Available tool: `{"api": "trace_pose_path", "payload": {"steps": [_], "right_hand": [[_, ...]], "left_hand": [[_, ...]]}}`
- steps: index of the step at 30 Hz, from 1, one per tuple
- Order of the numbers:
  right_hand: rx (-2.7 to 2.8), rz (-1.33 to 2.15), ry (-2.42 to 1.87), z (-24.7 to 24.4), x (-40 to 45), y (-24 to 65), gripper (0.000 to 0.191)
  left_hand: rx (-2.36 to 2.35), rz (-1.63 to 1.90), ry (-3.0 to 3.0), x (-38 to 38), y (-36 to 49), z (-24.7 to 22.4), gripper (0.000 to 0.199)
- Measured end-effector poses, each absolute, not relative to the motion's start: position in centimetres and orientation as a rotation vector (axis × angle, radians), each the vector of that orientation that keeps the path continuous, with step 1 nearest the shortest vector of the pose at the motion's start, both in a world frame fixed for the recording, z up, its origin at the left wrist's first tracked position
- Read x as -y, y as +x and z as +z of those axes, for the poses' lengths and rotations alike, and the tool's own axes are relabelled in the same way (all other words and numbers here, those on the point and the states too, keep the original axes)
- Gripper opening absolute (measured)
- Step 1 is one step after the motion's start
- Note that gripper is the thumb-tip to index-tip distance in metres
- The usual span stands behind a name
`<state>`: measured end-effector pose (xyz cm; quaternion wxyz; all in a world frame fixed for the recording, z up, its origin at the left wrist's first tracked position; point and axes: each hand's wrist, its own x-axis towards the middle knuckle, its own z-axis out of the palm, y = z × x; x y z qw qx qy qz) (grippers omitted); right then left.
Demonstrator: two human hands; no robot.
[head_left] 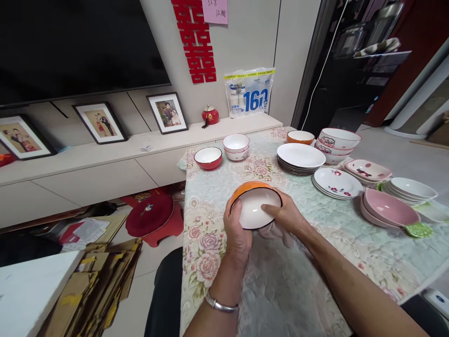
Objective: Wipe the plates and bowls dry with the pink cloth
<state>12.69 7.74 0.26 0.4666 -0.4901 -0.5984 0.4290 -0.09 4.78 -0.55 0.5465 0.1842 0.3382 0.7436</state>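
An orange bowl (pixel 253 213) with a white inside and a dark rim is tilted toward me above the table. My left hand (pixel 239 230) grips its left side, thumb over the rim. On the right side, my right hand (pixel 288 214) is closed round the rim with its thumb on the white inside. A greyish-pink cloth (pixel 277 233) hangs below the bowl by my right hand; how the fingers hold it is hidden. Beyond the bowl stand a red bowl (pixel 208 159) and a stack of white bowls (pixel 236 147) with pink rims.
Plates (pixel 300 155), flowered plates (pixel 337 182), large bowls (pixel 338 140), another orange bowl (pixel 300 136), pink dishes (pixel 391 208) and small white bowls (pixel 414 188) crowd the right side of the flowered tablecloth (pixel 206 262). A red stool (pixel 150 215) and flattened cardboard (pixel 94 285) are at the left.
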Motion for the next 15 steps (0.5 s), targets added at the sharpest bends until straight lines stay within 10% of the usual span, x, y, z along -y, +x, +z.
{"api": "trace_pose_path", "payload": {"steps": [15], "right_hand": [[1.214, 1.491, -1.208, 0.8, -8.3, 13.8, 0.052]], "left_hand": [[-0.705, 1.547, 0.438, -4.7, -0.6, 0.4, 0.049]]}}
